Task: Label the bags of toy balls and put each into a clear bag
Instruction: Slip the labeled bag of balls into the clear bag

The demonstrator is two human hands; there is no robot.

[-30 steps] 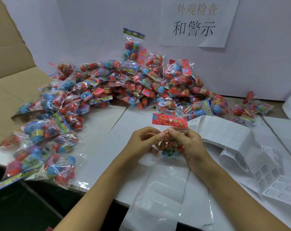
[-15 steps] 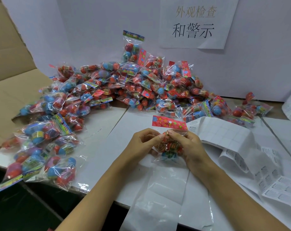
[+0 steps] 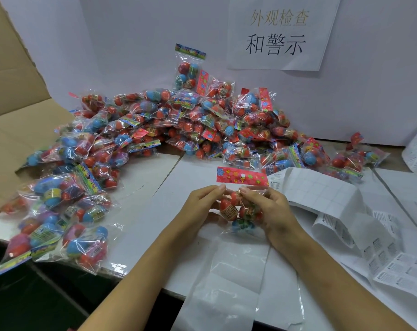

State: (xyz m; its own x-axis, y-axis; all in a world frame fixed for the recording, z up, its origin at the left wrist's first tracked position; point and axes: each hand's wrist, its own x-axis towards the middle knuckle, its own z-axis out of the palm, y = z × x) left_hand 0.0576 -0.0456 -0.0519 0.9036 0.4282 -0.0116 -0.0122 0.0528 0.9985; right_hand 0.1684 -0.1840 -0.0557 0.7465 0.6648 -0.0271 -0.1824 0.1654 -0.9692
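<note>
While one bag of balls is gripped in both hands above the table, the scene is laid out as follows.

Table (image 3: 183, 177): covered in white sheets; it is spread under and all round the grip.

Pile of bags (image 3: 190, 125): a wide heap of filled bags is banked behind the grip against the white wall and carried round to its left side, down to the near table edge.

Label sheets (image 3: 322, 194): white sheets of stickers are curled just to the right of the grip and spread further right.

Clear bag (image 3: 236, 266): an empty plastic bag is laid flat directly in front of the grip, toward the person.

Held bag (image 3: 238, 211): red and blue balls are seen inside; it is held upright between the two hands, with its red flowered header card (image 3: 242, 175) standing just above the fingertips.

Left hand (image 3: 202, 206): fingers are curled and the bag's upper left part is pinched.

Right hand (image 3: 272, 209): fingers are curled round the bag's right side, thumb and forefinger pinched at its top.
</note>
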